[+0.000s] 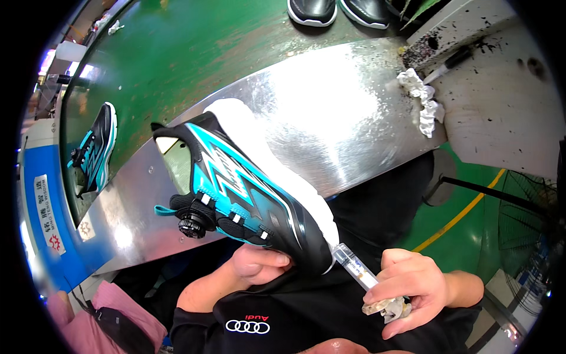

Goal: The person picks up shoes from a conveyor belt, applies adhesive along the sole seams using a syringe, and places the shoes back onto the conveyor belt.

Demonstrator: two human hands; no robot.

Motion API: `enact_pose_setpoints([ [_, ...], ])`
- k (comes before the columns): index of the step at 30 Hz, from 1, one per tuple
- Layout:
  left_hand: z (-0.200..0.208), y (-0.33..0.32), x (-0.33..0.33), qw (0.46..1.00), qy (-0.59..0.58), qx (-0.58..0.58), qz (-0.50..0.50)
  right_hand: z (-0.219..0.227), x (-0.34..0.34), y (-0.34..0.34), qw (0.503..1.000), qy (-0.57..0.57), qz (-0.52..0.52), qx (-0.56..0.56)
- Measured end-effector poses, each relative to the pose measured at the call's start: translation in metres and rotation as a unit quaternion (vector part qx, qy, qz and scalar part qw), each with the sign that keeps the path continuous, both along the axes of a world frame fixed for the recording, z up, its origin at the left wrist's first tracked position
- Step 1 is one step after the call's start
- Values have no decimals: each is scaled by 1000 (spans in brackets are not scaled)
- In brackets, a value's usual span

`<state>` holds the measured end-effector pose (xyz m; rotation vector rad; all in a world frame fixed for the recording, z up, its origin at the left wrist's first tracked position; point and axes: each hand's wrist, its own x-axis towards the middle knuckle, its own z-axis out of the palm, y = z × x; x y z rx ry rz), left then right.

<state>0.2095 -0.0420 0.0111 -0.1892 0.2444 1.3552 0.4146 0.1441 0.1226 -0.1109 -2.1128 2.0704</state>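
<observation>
A black and turquoise sneaker (247,183) with a thick white sole is tilted on its side across the metal table edge, toe toward me. Its dial (196,224) and blue pull loop face left. My left hand (259,264) grips the toe end from beneath, thumb showing and the other fingers partly hidden. In my right hand (413,286) is a clear, narrow plastic tube (355,266), its far end at the sole's toe edge. I cannot tell exactly what kind of tool it is. Crumpled, stained tissue (386,308) is also tucked in the right hand's fingers.
A metal plate (330,106) borders the green conveyor belt (194,47). A matching sneaker (97,150) sits at the left, and black shoes (312,10) stand at the far side. Crumpled white tissue (425,103) and a brush (451,64) lie far right. A person in pink (124,310) is lower left.
</observation>
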Motion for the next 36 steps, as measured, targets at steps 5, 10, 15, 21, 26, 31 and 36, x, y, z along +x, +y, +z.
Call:
enact_pose_setpoints([
  [5,-5,31,5,998,7,31,-61,13,15,2,997,11,-30,64],
  [10,-8,55,11,996,51,60,-42,13,29,0,991,17,-74,114],
  [15,-2,73,12,999,34,14,-35,11,33,0,982,32,-108,152],
  [21,-3,87,15,999,31,26,8,4,27,-6,966,40,-126,223],
  [26,9,94,16,999,9,19,26,0,19,-11,936,53,-151,314],
  [31,9,97,15,999,28,9,28,-8,13,-12,888,55,-150,432],
  [36,10,96,14,998,39,37,9,-17,7,-15,851,82,-176,488],
])
